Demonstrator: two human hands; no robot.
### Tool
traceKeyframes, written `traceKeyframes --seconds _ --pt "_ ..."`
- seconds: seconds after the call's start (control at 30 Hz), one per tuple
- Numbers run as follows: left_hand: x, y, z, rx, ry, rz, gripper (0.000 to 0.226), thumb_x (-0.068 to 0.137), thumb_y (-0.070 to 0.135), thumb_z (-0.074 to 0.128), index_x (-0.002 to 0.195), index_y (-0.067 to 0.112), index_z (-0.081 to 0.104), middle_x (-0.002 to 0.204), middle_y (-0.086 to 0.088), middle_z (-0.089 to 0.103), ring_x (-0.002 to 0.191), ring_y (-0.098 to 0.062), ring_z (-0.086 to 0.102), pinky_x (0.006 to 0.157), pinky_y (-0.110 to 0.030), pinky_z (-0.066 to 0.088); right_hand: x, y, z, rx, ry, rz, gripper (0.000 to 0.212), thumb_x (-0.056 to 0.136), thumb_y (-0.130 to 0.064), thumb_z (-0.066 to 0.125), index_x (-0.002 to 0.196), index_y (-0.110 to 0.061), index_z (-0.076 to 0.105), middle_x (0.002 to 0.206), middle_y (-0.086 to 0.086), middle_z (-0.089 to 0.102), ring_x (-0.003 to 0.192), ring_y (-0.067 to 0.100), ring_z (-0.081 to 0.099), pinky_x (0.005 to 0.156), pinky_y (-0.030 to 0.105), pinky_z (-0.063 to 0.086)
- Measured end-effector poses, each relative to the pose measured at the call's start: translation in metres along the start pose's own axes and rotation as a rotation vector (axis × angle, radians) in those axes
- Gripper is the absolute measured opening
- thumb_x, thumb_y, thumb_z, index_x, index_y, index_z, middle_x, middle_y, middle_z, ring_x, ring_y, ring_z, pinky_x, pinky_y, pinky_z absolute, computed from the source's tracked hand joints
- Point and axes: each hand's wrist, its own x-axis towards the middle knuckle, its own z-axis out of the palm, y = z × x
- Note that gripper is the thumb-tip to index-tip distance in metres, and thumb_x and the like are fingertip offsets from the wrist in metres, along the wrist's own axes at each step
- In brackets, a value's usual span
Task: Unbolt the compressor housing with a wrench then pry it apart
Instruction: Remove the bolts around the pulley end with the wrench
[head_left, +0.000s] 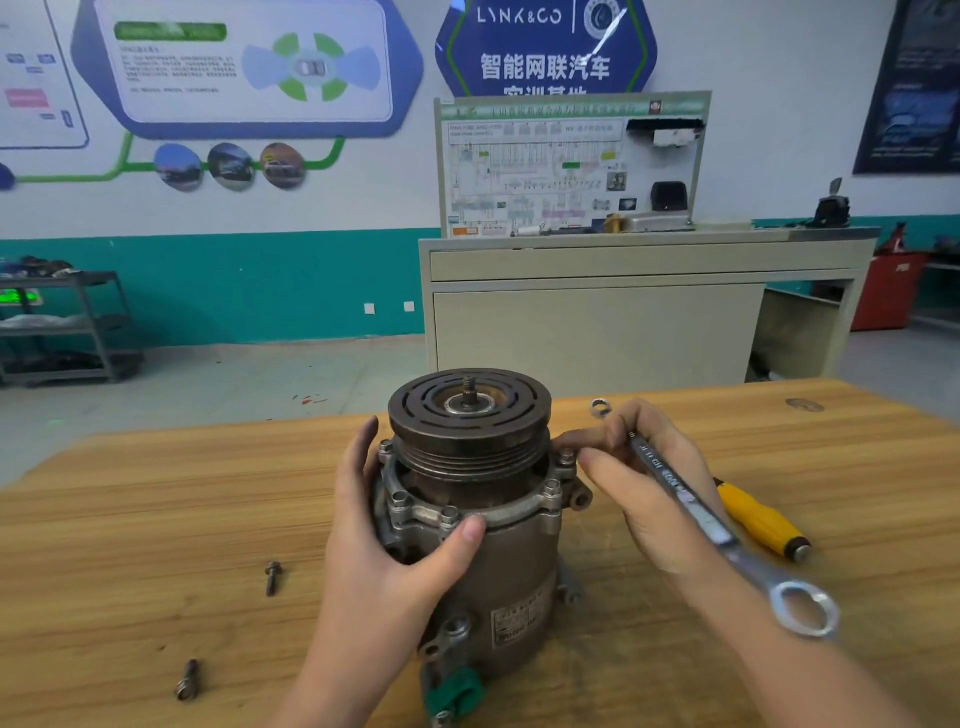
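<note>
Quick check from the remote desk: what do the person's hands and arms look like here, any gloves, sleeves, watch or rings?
Both are bare. The left hand and right hand wear no gloves, and no rings show on the visible fingers. The forearms are uncovered down to the bottom edge of the picture: no sleeve, watch or wristband is in view. Fingernails are short and unpainted. Anything above the forearms is out of frame.
</note>
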Motion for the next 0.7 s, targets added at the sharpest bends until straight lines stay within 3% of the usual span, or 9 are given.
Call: traceKeyframes --seconds 0.07,0.13,0.2,0.27,0.33,0.4,0.47,0.57,0.7 --pt "-0.0002 -0.0001 0.0000 0.007 0.001 0.001 0.093 0.052 0.051 0.077 0.133 0.053 0.030 0.123 0.036 0.051 0.115 0.010 0.051 0.084 -0.005 0.045 -0.0004 0.0004 0.0005 0.019 0.002 -0.011 0.023 0.066 -0.025 0.071 0.066 -0.036 0.051 0.087 0.004 0.076 0.085 0.016 0.071 0.067 0.020 0.052" --pt "-0.0002 -0.0006 0.0002 0.013 -0.002 -0.003 0.096 0.052 0.051 0.077 0.136 0.050 0.029 0.125 0.034 0.051 0.117 0.008 0.051 0.089 -0.009 0.046 -0.0004 0.0006 0.0004 -0.033 0.019 0.020 0.031 0.060 -0.030 0.079 0.065 -0.040 0.050 0.085 0.003 0.074 0.080 0.019 0.068 0.061 0.022 0.052" --pt "-0.0004 -0.0005 0.0001 0.024 -0.005 -0.007 0.096 0.052 0.053 0.077 0.136 0.051 0.029 0.125 0.035 0.050 0.117 0.009 0.051 0.090 -0.009 0.046 -0.0003 0.0004 0.0003 -0.058 0.026 0.052 0.035 0.060 -0.023 0.078 0.066 -0.040 0.048 0.084 0.005 0.072 0.075 0.025 0.067 0.057 0.023 0.052" --pt "-0.0004 0.0006 0.0001 0.035 -0.011 -0.011 0.094 0.053 0.054 0.076 0.133 0.055 0.029 0.124 0.037 0.050 0.117 0.010 0.050 0.089 -0.010 0.047 -0.0012 -0.0006 0.0006 -0.030 0.011 0.018 0.027 0.069 -0.014 0.070 0.075 -0.029 0.048 0.084 0.004 0.074 0.076 0.019 0.070 0.056 0.020 0.052" --pt "-0.0004 0.0006 -0.0002 0.049 -0.017 -0.013 0.094 0.053 0.055 0.076 0.134 0.055 0.029 0.126 0.036 0.050 0.118 0.008 0.050 0.093 -0.019 0.048 -0.0026 -0.0014 0.0012 -0.021 0.023 -0.012 0.024 0.073 -0.014 0.069 0.076 -0.027 0.049 0.087 0.002 0.075 0.078 0.014 0.071 0.058 0.019 0.053" --pt "-0.0006 0.0005 -0.0005 0.066 -0.016 -0.018 0.098 0.052 0.056 0.076 0.137 0.052 0.028 0.131 0.030 0.049 0.122 0.004 0.048 0.101 -0.032 0.046 -0.0028 -0.0013 0.0017 -0.064 0.031 0.002 0.036 0.070 -0.023 0.080 0.070 -0.040 0.048 0.088 0.000 0.074 0.077 0.018 0.070 0.057 0.021 0.052" --pt "-0.0009 0.0008 -0.0008 0.090 -0.011 -0.025 0.101 0.052 0.057 0.076 0.140 0.049 0.027 0.137 0.024 0.046 0.126 0.001 0.046 0.105 -0.040 0.043 -0.0018 0.0002 0.0015 -0.074 0.020 0.038 0.041 0.070 -0.021 0.081 0.068 -0.040 0.045 0.086 0.004 0.072 0.073 0.023 0.068 0.056 0.022 0.051" --pt "-0.0012 0.0015 -0.0008 0.113 -0.007 -0.031 0.101 0.052 0.060 0.075 0.140 0.051 0.025 0.139 0.024 0.044 0.125 0.005 0.045 0.106 -0.037 0.042 -0.0010 0.0024 0.0006 0.007 -0.015 0.057 0.029 0.072 -0.015 0.069 0.080 -0.025 0.042 0.087 0.006 0.074 0.074 0.015 0.070 0.056 0.021 0.051" --pt "-0.0010 0.0017 -0.0009 0.113 -0.010 -0.035 0.101 0.052 0.060 0.075 0.139 0.051 0.025 0.139 0.024 0.043 0.125 0.006 0.045 0.105 -0.034 0.043 -0.0022 0.0012 0.0011 -0.052 0.046 0.047 0.043 0.067 -0.024 0.083 0.080 -0.026 0.042 0.085 0.003 0.073 0.074 0.013 0.069 0.055 0.020 0.052"
